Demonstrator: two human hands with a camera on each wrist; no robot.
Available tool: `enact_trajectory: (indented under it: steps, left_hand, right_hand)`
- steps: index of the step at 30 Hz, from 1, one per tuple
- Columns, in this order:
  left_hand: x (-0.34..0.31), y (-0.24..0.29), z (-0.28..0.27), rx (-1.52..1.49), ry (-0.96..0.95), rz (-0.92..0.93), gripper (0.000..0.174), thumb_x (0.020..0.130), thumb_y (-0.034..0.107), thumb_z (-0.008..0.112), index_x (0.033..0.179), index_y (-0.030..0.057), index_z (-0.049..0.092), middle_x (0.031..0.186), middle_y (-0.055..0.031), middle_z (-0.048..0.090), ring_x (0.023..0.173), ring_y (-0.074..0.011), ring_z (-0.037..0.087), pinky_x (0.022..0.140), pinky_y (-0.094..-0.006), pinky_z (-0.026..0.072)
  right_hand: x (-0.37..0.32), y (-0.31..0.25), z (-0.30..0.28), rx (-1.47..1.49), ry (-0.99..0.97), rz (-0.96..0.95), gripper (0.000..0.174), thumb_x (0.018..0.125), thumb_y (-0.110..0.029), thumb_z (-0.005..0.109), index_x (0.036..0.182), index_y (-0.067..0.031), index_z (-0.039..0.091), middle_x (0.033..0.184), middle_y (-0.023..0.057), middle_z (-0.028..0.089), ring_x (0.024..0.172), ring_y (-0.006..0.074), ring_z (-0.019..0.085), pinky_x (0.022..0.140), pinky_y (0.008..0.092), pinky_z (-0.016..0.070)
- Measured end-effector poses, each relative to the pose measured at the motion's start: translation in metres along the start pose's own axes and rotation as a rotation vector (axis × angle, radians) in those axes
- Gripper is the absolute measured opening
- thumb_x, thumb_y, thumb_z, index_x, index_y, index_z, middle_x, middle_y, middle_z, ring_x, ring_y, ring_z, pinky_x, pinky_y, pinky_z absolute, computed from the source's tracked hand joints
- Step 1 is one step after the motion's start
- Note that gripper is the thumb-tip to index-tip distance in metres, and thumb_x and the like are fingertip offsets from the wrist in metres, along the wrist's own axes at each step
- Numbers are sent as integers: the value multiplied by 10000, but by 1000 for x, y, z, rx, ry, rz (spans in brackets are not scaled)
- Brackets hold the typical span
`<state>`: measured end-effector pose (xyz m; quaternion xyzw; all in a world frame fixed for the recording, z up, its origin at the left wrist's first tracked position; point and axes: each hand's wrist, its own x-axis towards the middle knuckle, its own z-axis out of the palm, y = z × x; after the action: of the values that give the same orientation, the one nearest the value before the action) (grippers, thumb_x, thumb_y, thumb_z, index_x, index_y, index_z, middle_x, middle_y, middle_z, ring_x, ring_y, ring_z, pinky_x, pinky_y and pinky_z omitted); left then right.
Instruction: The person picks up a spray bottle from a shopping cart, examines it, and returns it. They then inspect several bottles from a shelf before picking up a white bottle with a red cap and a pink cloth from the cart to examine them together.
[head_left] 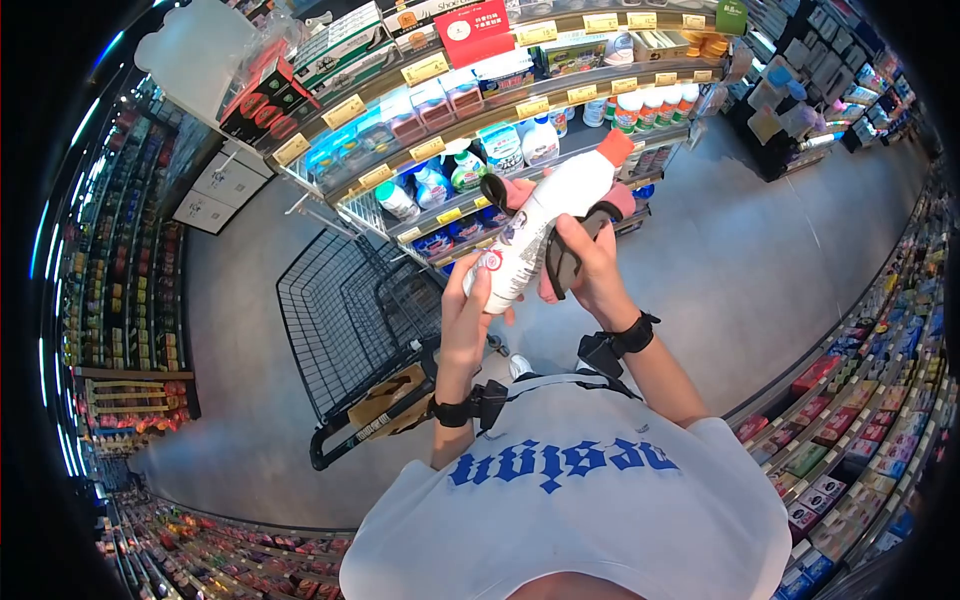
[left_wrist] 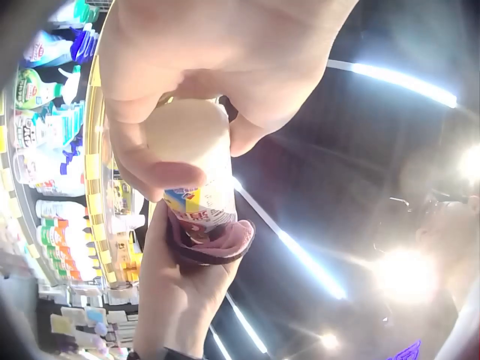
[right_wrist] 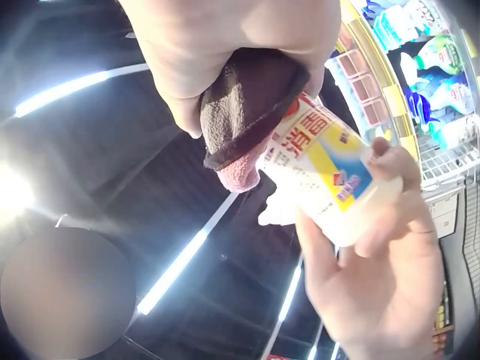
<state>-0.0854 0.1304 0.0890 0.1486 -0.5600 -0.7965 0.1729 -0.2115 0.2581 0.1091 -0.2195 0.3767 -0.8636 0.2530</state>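
A white bottle (head_left: 545, 215) with an orange-red cap (head_left: 615, 148) is held at a tilt in front of the chest, cap pointing away. My left hand (head_left: 465, 310) grips its base, fingers and thumb on either side, as the left wrist view also shows around the bottle's pale bottom (left_wrist: 187, 131). Folded behind and beside the bottle is a pink and grey-brown cloth (right_wrist: 240, 112). My right hand (head_left: 597, 268) grips this cloth against the bottle's side, thumb on top. Printed labels in red, yellow and blue (right_wrist: 334, 161) face the right wrist camera.
Ahead stands a shelf rack (head_left: 440, 190) with cleaner bottles and boxes behind price tags. A black wire shopping cart (head_left: 340, 310) stands to the left, a brown bag (head_left: 390, 400) near its handle. More stocked shelves (head_left: 850, 440) line the right side.
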Motion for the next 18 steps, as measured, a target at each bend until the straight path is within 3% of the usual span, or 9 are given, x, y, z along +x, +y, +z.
enact_trajectory:
  steps: [2, 3, 6, 7, 11, 14, 15, 16, 18]
  left_hand:
    - [2, 6, -14, -49, -43, -86, 422, 1059, 369, 390, 1224, -6, 490, 1009, -159, 651, 704, -185, 644, 451, -248, 454]
    - [2, 5, -12, -15, 28, -118, 501, 1063, 433, 312, 1187, -5, 522, 875, -162, 664, 529, -161, 578, 377, -224, 371]
    - [-2, 14, -23, -64, -149, -341, 577, 1048, 494, 320, 1156, -22, 553, 769, -155, 664, 460, -130, 535, 348, -216, 329]
    - [-4, 16, -19, -87, -124, -349, 629, 1043, 527, 283, 1113, -21, 585, 708, -144, 658, 409, -116, 507, 320, -208, 299]
    - [-1, 22, -33, -268, -252, -378, 605, 1038, 524, 315, 1157, -7, 578, 747, -140, 665, 439, -130, 553, 316, -207, 331]
    - [-6, 24, -31, -336, -80, -353, 581, 1034, 526, 326, 1182, 15, 561, 790, -128, 668, 443, -142, 561, 306, -209, 335]
    - [-4, 17, -51, -368, -244, -369, 534, 1038, 515, 365, 1240, 44, 515, 876, -105, 660, 539, -145, 600, 387, -230, 401]
    - [-4, 17, -48, -369, -240, -368, 534, 1038, 515, 365, 1240, 44, 515, 876, -105, 660, 539, -145, 600, 387, -230, 401]
    - [-6, 13, -38, -232, -29, -233, 503, 1045, 504, 393, 1288, 68, 461, 936, -90, 641, 669, -127, 622, 503, -254, 440]
  right_hand:
    - [8, 3, 2, 118, 71, 17, 543, 931, -215, 676, 1372, 29, 472, 1270, 121, 605, 1103, 168, 610, 964, 326, 489]
    - [12, 2, 6, 100, 81, -46, 605, 922, -241, 690, 1401, 28, 437, 1237, 101, 602, 1090, 157, 606, 950, 317, 494]
    - [19, -10, 13, 103, -39, -91, 706, 893, -282, 723, 1432, 27, 389, 1254, 100, 590, 1095, 160, 596, 954, 325, 493]
    - [19, -11, 16, 102, -73, -107, 765, 858, -293, 753, 1436, 26, 368, 1263, 104, 577, 1115, 171, 584, 958, 338, 489]
    - [1, 13, 21, 35, -207, 53, 728, 817, -224, 777, 1404, 6, 413, 1277, 97, 572, 1137, 182, 575, 964, 347, 482]
    - [-9, 42, 29, 61, -184, 115, 574, 833, -123, 764, 1338, -18, 511, 1213, 67, 617, 1089, 163, 602, 955, 322, 487]
    - [-9, 43, 31, 62, -189, 119, 574, 833, -123, 764, 1338, -18, 511, 1213, 67, 617, 1089, 163, 602, 955, 322, 487]
    - [-9, 40, 35, -38, -159, 93, 520, 842, -118, 759, 1302, -17, 540, 1179, 60, 633, 1055, 156, 615, 930, 314, 498]
    - [-10, 39, 37, -139, -127, 70, 465, 850, -112, 754, 1266, -17, 569, 1145, 54, 649, 1020, 149, 628, 905, 306, 509]
